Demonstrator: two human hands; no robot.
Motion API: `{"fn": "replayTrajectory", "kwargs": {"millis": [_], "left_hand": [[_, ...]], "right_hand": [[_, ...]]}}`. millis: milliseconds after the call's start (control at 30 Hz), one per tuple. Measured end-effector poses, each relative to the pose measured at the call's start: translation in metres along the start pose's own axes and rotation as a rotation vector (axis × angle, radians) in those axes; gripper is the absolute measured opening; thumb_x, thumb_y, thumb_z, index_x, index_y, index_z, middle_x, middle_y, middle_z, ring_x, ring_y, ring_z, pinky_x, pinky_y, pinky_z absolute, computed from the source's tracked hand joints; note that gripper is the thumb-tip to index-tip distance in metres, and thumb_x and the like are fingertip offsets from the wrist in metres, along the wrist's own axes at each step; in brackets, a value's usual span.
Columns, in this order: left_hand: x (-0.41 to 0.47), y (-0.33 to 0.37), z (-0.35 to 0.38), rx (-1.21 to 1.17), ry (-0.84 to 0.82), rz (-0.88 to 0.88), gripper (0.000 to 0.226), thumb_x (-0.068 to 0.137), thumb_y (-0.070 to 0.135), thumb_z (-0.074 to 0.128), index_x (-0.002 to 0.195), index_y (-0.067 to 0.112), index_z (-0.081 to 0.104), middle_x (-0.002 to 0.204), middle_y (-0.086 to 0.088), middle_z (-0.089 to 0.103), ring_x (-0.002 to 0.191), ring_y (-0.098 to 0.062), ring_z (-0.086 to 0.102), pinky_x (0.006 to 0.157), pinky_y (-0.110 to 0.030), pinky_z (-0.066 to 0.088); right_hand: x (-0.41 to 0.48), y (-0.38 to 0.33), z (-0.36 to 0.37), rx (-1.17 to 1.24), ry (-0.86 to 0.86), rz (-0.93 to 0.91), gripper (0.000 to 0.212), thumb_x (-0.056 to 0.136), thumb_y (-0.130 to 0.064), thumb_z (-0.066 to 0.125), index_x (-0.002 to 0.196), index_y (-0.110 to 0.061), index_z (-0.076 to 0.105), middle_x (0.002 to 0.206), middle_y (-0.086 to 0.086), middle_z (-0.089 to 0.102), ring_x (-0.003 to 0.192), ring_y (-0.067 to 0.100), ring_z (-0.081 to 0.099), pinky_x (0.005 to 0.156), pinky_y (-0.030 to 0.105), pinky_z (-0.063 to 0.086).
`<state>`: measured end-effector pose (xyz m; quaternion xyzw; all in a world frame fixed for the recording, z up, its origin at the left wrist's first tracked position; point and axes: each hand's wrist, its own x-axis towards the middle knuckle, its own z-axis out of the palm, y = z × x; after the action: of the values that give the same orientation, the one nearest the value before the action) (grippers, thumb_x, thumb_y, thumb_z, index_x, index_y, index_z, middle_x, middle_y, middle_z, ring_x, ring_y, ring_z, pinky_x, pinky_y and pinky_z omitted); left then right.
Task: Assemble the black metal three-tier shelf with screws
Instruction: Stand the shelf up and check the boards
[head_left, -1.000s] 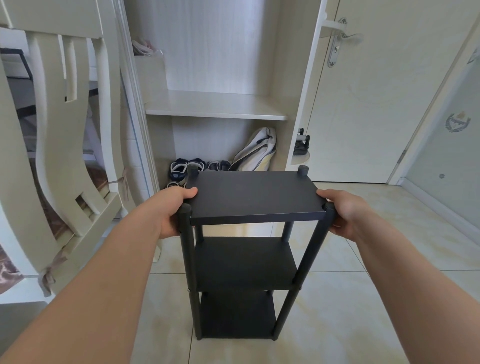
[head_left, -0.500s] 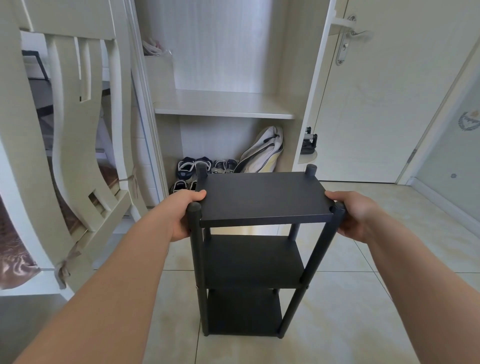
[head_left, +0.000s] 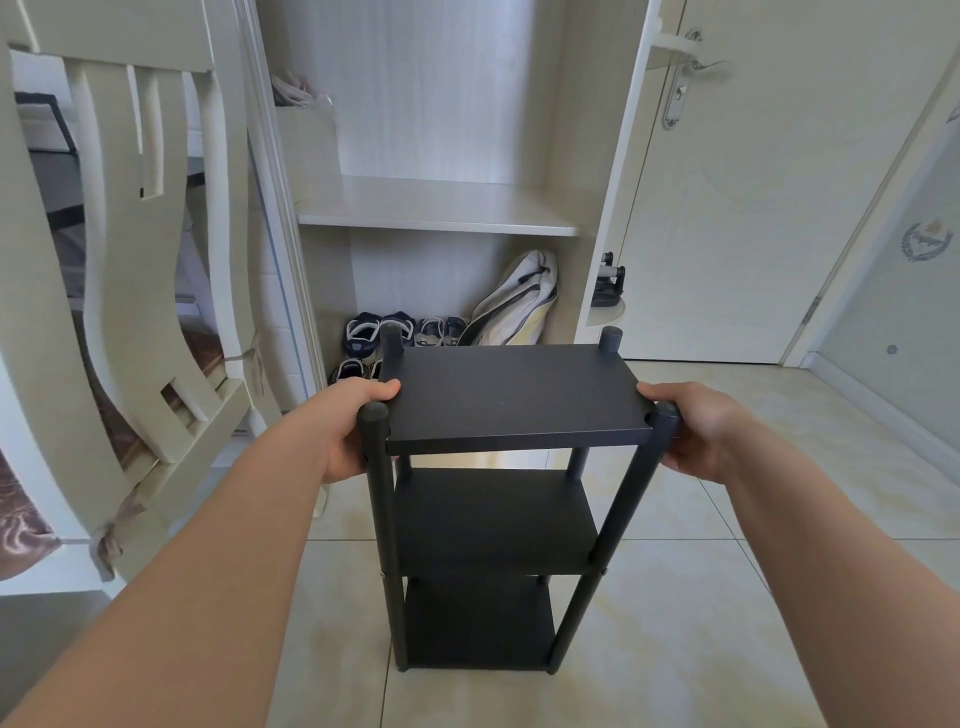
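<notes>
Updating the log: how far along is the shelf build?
Done: the shelf stands upright, all three tiers mounted on its posts. In hand: left hand and right hand grip the top tier at its ends. Left: possibly nothing; no loose parts or tools show, but screw tightness cannot be judged.

Open tiled floor (head_left: 727, 597) right of the shelf (head_left: 514, 395); chair (head_left: 130, 312) close on its left, shoes (head_left: 395, 332) and bag (head_left: 519, 301) behind.

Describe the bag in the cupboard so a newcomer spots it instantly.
Start at the open cream cupboard behind the black shelf. In its floor compartment, right of the row of shoes, leans the white-and-yellow bag, the only soft, tall item there.
</notes>
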<state>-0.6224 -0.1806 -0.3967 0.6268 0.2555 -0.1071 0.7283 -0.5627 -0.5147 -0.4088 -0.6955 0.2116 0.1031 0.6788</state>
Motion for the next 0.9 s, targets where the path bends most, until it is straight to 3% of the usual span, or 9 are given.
{"fn": "replayTrajectory", "kwargs": {"millis": [100, 333, 533, 800, 900], "left_hand": [[0.0, -0.003, 0.0, 0.005, -0.009, -0.003, 0.019, 0.095, 0.026, 0.064, 0.105, 0.011, 0.061, 0.096, -0.009, 0.069, 0.087, -0.025, 0.065, 0.081, -0.038, 0.051], [0.007, -0.004, 0.001, -0.005, 0.011, 0.013, 0.021, 0.094, 0.026, 0.065, 0.107, 0.011, 0.061, 0.097, -0.01, 0.069, 0.088, -0.026, 0.065, 0.08, -0.039, 0.053], [0.009, -0.005, 0.004, -0.022, -0.005, 0.015, 0.014, 0.095, 0.024, 0.064, 0.097, 0.01, 0.06, 0.073, -0.009, 0.072, 0.078, -0.025, 0.063, 0.074, -0.037, 0.051], [0.01, -0.004, 0.003, -0.024, 0.012, -0.002, 0.018, 0.094, 0.024, 0.066, 0.102, 0.009, 0.06, 0.094, -0.011, 0.067, 0.084, -0.026, 0.064, 0.071, -0.037, 0.052], [0.01, -0.004, 0.002, -0.01, 0.007, -0.001, 0.02, 0.093, 0.025, 0.066, 0.105, 0.009, 0.06, 0.099, -0.012, 0.067, 0.09, -0.028, 0.064, 0.078, -0.039, 0.053]], "right_hand": [[-0.001, 0.001, -0.001, -0.003, -0.023, 0.012, 0.018, 0.092, -0.028, 0.07, 0.102, -0.017, 0.059, 0.079, 0.004, 0.062, 0.068, 0.018, 0.06, 0.061, 0.029, 0.046], [-0.004, 0.001, 0.002, -0.007, -0.006, 0.001, 0.019, 0.091, -0.029, 0.07, 0.1, -0.017, 0.059, 0.081, 0.005, 0.059, 0.069, 0.02, 0.059, 0.062, 0.03, 0.047], [-0.007, 0.0, 0.001, -0.001, -0.011, 0.009, 0.015, 0.093, -0.026, 0.068, 0.088, -0.017, 0.058, 0.076, 0.004, 0.059, 0.065, 0.018, 0.059, 0.059, 0.028, 0.048], [-0.009, 0.0, 0.002, 0.001, -0.016, 0.008, 0.012, 0.094, -0.024, 0.067, 0.09, -0.017, 0.058, 0.074, 0.003, 0.06, 0.062, 0.017, 0.059, 0.056, 0.028, 0.047], [-0.008, 0.0, 0.001, -0.002, -0.021, 0.011, 0.011, 0.093, -0.023, 0.067, 0.094, -0.016, 0.058, 0.076, 0.004, 0.059, 0.064, 0.019, 0.058, 0.058, 0.029, 0.047]]}}
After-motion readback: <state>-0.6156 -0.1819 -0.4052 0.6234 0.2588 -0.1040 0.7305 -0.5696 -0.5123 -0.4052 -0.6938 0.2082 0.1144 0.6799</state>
